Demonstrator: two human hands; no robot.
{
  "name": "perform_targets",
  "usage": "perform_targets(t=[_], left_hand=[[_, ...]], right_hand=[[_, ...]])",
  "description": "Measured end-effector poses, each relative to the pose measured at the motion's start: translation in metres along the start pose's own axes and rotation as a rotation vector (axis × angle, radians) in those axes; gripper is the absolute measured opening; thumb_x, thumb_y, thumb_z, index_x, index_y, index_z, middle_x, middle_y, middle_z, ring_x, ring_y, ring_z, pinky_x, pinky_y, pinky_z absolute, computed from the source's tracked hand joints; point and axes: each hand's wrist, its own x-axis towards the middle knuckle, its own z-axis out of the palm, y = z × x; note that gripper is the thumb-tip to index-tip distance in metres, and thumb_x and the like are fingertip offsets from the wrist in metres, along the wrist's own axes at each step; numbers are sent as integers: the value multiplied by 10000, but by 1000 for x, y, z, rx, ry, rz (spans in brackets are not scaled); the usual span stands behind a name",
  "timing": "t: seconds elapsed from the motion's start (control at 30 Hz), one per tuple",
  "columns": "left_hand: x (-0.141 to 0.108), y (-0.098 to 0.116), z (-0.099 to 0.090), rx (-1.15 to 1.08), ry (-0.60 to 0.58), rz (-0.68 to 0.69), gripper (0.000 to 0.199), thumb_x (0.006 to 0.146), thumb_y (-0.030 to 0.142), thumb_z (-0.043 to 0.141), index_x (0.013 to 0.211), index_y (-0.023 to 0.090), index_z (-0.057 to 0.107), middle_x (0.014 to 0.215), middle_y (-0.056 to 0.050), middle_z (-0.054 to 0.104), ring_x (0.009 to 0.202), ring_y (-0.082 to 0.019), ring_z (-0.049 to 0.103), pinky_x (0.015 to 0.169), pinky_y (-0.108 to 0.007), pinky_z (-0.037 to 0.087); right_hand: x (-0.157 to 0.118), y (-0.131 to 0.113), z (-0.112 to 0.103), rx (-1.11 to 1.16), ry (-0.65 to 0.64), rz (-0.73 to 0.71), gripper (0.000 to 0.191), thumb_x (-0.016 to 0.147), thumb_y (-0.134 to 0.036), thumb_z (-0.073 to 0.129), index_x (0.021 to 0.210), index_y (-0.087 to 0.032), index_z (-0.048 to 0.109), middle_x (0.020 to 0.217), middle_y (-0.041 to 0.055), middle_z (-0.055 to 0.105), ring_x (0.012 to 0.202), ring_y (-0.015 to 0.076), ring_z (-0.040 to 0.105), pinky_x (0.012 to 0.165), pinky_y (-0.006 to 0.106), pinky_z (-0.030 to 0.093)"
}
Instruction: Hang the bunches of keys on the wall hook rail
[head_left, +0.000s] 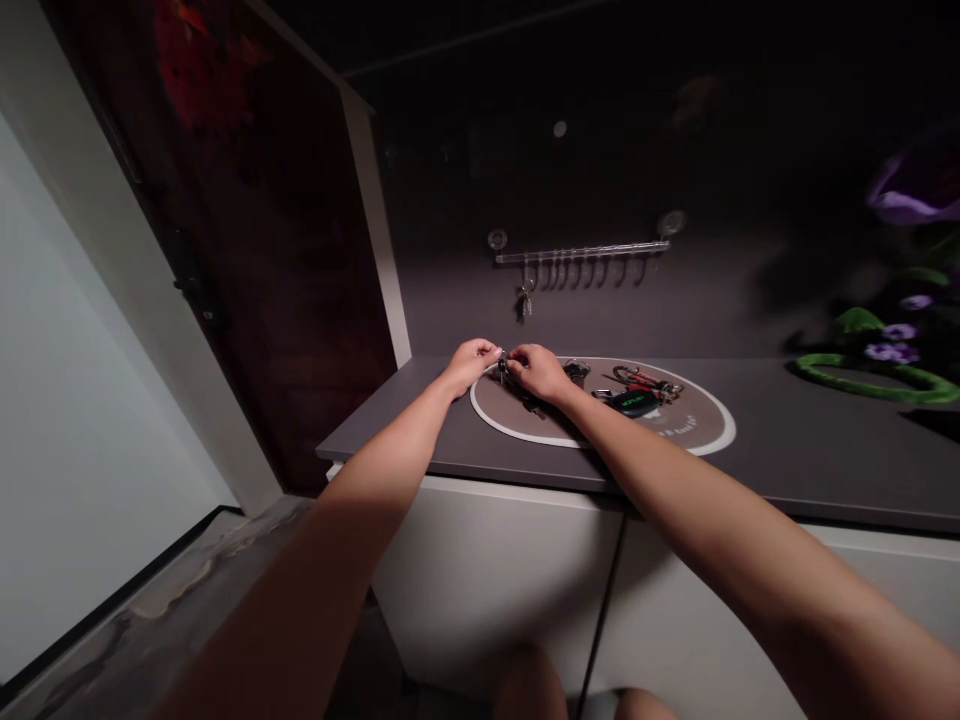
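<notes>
Dark item [503, 369] partly hidden by fingers [517, 364]

Dimly lit, a grey wall [442, 260] rises behind the white cabinet [510, 570], a dark door [300, 280] to the cabinet's left.

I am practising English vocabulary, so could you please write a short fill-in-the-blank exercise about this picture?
The mat has a ____ rim.
From the hook rail hangs a small bunch of ____.
The fuzzy ring on the counter is coloured ____.
As pictured, the left hand and right hand are near the mat's ____ end.

Missing words: white; keys; green; left.
</notes>
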Motion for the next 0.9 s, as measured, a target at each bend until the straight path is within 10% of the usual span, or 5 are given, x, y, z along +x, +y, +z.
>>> perform_targets(t=[0.5,0.9], left_hand=[[5,-3,2,-329,-39,-29,239,679,315,667,716,124,528,588,43,487,495,-30,406,489,-176,306],[4,-3,7,-319,-69,-8,355,616,414,694,752,132,528,602,44,483,494,-29,404,477,-175,299]], right_hand=[[0,-4,-2,514,124,103,109,723,-248,530,760,-161,584,698,-8,612,608,94,502,631,209,381],[2,5,-2,466,203,33,140,726,-282,526,730,-155,585,734,19,617,685,122,531,685,240,393]])
